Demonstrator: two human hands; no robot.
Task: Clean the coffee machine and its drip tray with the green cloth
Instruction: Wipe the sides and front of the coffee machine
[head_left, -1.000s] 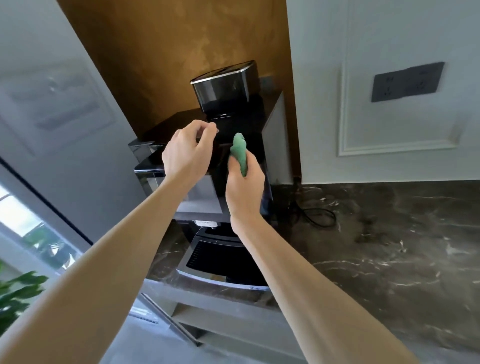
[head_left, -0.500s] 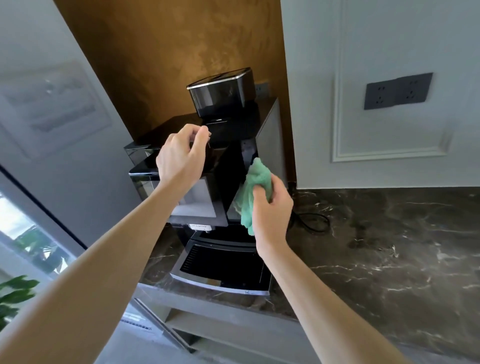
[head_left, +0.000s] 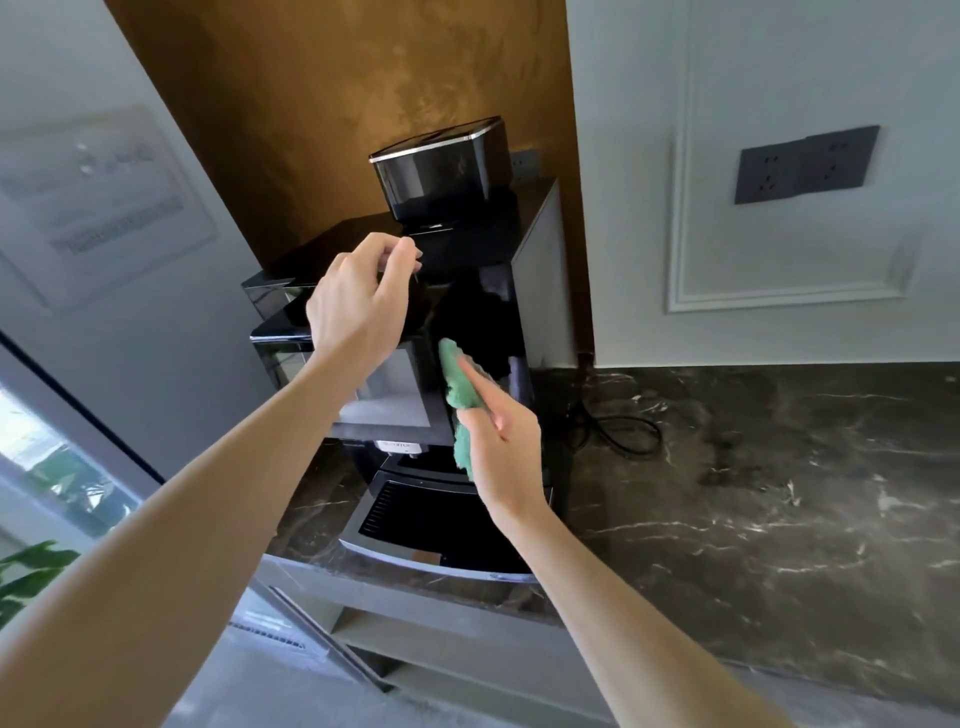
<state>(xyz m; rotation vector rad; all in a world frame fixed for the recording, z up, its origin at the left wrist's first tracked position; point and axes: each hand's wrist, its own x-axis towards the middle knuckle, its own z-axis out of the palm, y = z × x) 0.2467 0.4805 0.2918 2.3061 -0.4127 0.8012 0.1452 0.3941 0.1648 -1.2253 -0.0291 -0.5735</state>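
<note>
Half done at best, I judge: front being wiped, drip tray (head_left: 431, 519) at 6 o'clock left to do.
My right hand (head_left: 506, 452) holds the green cloth (head_left: 460, 384) against the front of the coffee machine (head_left: 478, 312), 3 o'clock of its screen (head_left: 389, 384); my left hand (head_left: 353, 306) curls at the top edge, grip unclear.

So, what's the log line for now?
right hand: presses crumpled green cloth on glossy black coffee machine front | left hand: curled, holding nothing
</note>
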